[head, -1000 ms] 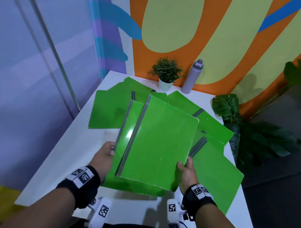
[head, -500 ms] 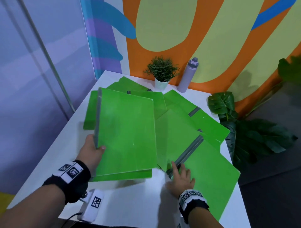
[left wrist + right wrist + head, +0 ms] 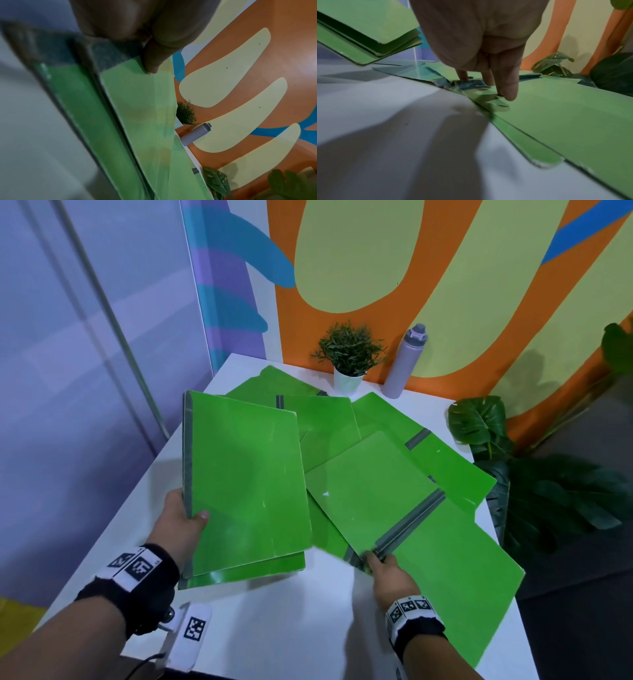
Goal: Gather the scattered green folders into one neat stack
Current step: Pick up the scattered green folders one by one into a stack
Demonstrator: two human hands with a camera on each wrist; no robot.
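Note:
My left hand (image 3: 178, 522) grips a small stack of green folders (image 3: 246, 484) by its grey spine edge, held tilted above the left half of the white table (image 3: 308, 628). In the left wrist view the thumb (image 3: 152, 60) lies on the top cover of the stack (image 3: 137, 108). My right hand (image 3: 387, 573) reaches down to an open green folder (image 3: 445, 577) lying flat at the right. Its straight fingertips (image 3: 506, 88) touch the near end of that folder's grey spine (image 3: 407, 525). More green folders (image 3: 322, 419) lie overlapping behind, one (image 3: 445, 460) angled to the right.
A small potted plant (image 3: 349, 361) and a lilac bottle (image 3: 404, 361) stand at the table's far edge against the painted wall. Large leafy plants (image 3: 479, 422) crowd the table's right side. A white tagged device (image 3: 191, 631) sits at the near edge.
The right hand let go of the held stack and came down onto the spine of the open folder at the right. The left hand carried the stack leftward alone.

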